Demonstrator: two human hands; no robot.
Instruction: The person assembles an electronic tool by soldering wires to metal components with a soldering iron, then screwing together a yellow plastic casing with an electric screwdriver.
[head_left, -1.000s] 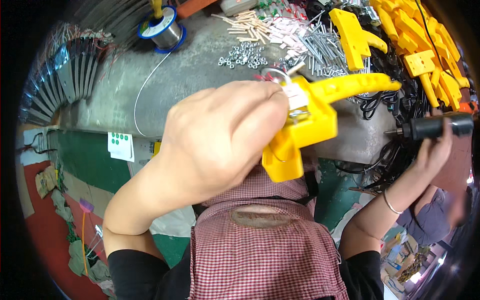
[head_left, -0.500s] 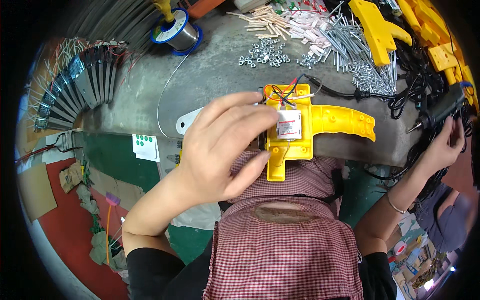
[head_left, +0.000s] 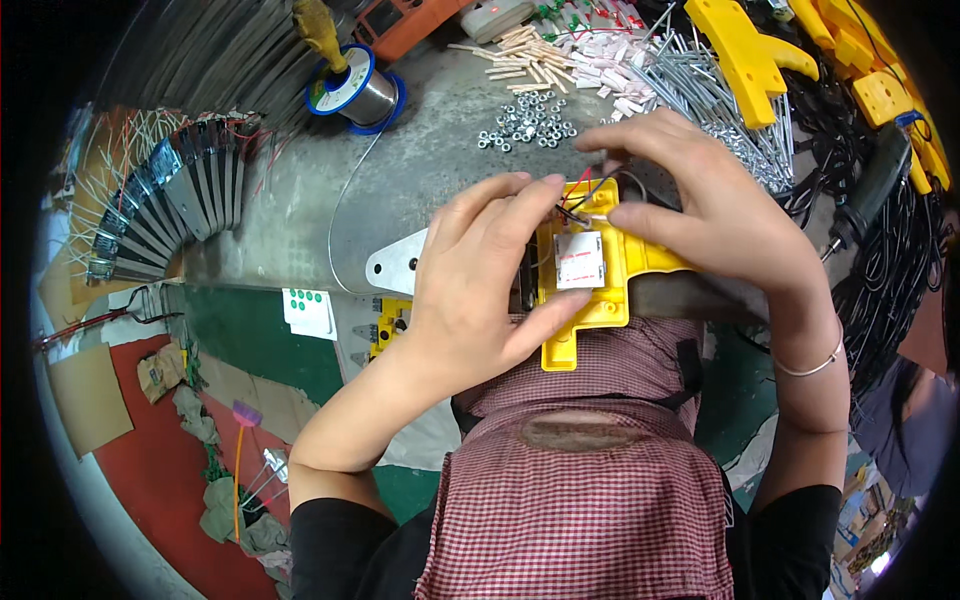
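Looking down through the head view, straight onto a yellow housing half (head_left: 613, 300), open side up between the two hands, just beyond the checked apron (head_left: 580, 500) and near the front edge of the counter (head_left: 430, 160). And look at the line-up: running its body from 12 to 6 o'clock, sending its handle (head_left: 655, 258) out to 3, partly hidden beneath the right hand (head_left: 725, 200).

Over to 9 o'clock now: cupped over that flank with the left hand (head_left: 470, 270), so nearest to the body, thumb across the near end of the white-labelled block (head_left: 580, 258), fingertips up by the red and dark wires (head_left: 570, 213). Clamped or merely resting there? Cannot tell.

Coming in from 2 o'clock, the right hand: thumb and forefinger well apart, thumb tip beside the wires, so nearest to the handle.

Out past the left hand at 9, a holed metal plate (head_left: 395, 268). Up at 11, a solder spool (head_left: 355, 95); at 12, loose nuts (head_left: 525, 122); at 2, a dark power screwdriver (head_left: 870, 190), well apart from both hands.
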